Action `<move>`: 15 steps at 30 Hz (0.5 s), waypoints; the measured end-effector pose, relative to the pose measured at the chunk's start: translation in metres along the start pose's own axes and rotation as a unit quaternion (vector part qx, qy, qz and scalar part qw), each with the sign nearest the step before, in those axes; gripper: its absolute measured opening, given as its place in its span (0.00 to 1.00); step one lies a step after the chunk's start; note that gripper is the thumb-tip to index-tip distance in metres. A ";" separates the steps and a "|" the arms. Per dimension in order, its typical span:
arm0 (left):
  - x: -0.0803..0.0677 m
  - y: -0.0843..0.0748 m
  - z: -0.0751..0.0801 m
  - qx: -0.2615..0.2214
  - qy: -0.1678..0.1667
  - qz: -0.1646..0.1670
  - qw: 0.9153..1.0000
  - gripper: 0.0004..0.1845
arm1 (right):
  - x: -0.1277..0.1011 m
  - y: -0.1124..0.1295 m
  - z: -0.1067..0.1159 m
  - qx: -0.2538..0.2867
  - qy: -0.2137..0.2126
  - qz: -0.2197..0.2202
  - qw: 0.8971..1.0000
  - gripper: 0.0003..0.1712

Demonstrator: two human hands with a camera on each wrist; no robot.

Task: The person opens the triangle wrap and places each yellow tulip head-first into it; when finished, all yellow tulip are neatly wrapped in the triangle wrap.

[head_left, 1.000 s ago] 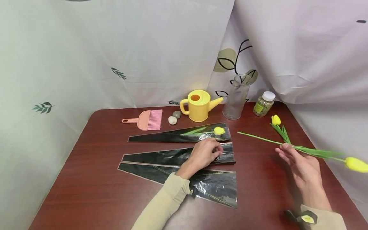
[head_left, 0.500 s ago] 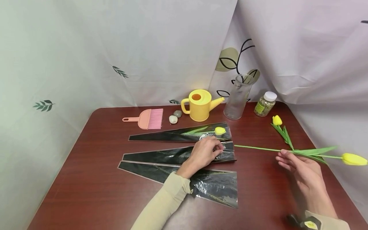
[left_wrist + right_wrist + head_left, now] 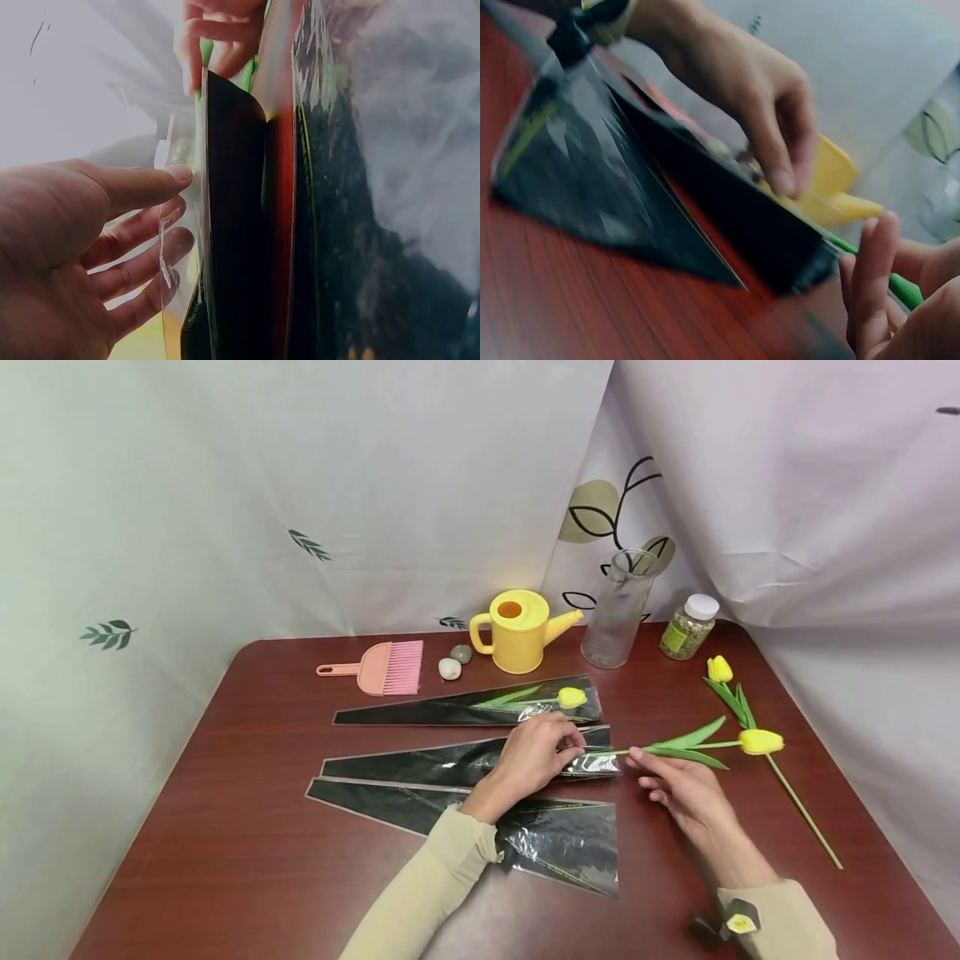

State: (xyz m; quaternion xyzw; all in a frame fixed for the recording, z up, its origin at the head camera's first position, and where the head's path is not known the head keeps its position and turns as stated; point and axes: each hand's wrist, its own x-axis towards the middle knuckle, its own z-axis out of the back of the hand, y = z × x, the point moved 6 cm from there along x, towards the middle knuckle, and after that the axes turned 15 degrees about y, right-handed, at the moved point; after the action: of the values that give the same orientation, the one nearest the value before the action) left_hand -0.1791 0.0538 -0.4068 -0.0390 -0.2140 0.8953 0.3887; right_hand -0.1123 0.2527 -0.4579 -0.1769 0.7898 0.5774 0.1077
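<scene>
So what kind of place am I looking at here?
Probably a staged flower-wrapping setup, not a real shop: a brown table screened by hanging leaf-print cloth, with black bouquet sleeves, yellow tulips and a watering can.

**Makeshift flower-wrapping corner**

Set up like a small staged craft station: dark red table (image 3: 225,860) backed by draped leaf-print cloth (image 3: 225,485). Behind the black wrapping sleeves (image 3: 420,714), a yellow watering can (image 3: 517,622), glass vase (image 3: 618,610), pink brush (image 3: 382,668).

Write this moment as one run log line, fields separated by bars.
left hand: holds open middle sleeve | right hand: pinches tulip, stem tip at sleeve mouth | top sleeve: filled
</scene>
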 end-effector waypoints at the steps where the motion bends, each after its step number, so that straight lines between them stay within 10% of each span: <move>1: 0.000 0.000 0.000 0.000 0.000 0.001 1.000 0.02 | 0.003 -0.002 -0.005 0.001 0.007 -0.010 1.000 0.05; 15: -0.001 0.004 -0.002 -0.001 0.011 0.007 1.000 0.02 | 0.011 -0.015 -0.030 0.047 0.103 -0.051 0.992 0.12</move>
State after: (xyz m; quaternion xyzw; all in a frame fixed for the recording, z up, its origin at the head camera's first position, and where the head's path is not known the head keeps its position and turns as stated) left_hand -0.1808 0.0510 -0.4101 -0.0505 -0.2100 0.8973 0.3851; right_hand -0.1154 0.2188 -0.4657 -0.2701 0.8129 0.5121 0.0626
